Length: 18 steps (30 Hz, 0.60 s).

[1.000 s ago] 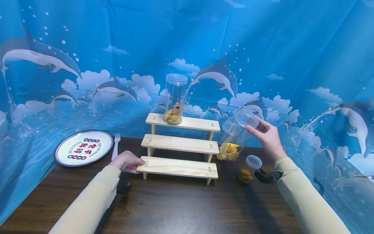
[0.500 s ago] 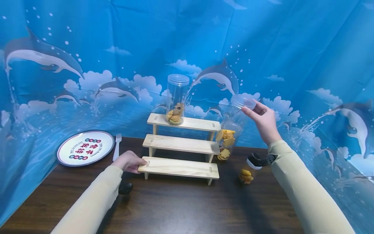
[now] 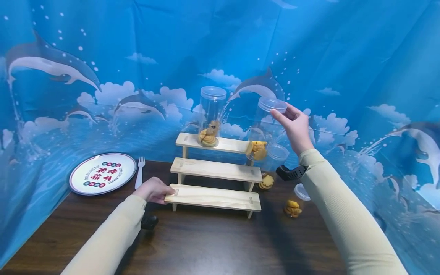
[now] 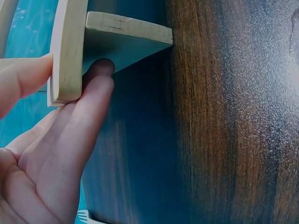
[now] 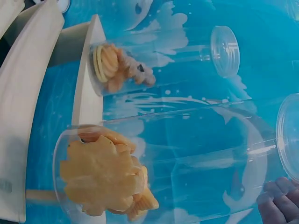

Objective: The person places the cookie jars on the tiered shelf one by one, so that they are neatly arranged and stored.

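Note:
My left hand (image 3: 156,190) pinches the left end of the lowest step of a three-step wooden stand (image 3: 216,170), thumb above and fingers beneath, as the left wrist view shows. My right hand (image 3: 295,124) grips the lid of a tall clear jar (image 3: 256,133) with cookies at its bottom. That jar hangs upright near the right end of the top step, overlapping it in the head view. A similar clear jar (image 3: 210,114), holding cookies, stands on the left half of the top step. In the right wrist view the held jar's cookies (image 5: 103,175) show large.
Right of the stand, a middling clear jar (image 3: 277,153) with cookies stands on the dark table (image 3: 206,244). A small lidded jar (image 3: 293,208) is nearer, by the right sleeve. To the left are a white plate (image 3: 103,173) and a white fork (image 3: 139,172). A dolphin-print curtain (image 3: 154,46) hangs behind.
My right hand has lifted the tall jar from beside the stand, up and leftward to the top step's right end, uncovering the middling jar. My left hand keeps its pinch on the stand.

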Tool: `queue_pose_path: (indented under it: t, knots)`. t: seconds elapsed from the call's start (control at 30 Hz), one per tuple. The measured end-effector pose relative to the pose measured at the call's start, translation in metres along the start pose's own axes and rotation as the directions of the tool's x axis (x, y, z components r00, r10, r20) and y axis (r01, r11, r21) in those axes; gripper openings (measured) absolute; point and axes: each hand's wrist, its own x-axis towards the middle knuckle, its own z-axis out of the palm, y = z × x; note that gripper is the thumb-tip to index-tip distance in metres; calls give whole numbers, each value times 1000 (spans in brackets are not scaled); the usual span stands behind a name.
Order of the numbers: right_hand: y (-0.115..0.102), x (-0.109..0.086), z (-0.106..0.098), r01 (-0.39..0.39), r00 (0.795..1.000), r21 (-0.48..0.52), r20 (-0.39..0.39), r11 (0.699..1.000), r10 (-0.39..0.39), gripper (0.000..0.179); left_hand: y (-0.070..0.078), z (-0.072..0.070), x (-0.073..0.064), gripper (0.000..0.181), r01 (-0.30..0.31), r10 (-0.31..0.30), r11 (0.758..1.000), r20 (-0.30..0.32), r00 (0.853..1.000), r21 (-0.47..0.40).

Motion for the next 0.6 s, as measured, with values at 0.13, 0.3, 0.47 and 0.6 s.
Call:
queue_pose_path:
  t: [0.13,0.3,0.47,0.6]
  knots:
    - [2,7,10,-5,1000,13,-23,1000,5,64,2,0,1,32,10,-9,1000,-16,1000,13]
    - [6,14,18,-36,998,-4,-47,999,36,73,2,1,2,33,16,-16,1000,-25,1000,12]
    - [9,20,28,-25,997,57,-78,998,29,72,0,2,2,35,22,-22,1000,-37,999,-5]
    - [12,26,37,-23,997,79,-77,997,29,72,-1,3,0,35,21,-22,1000,-40,999,-23]
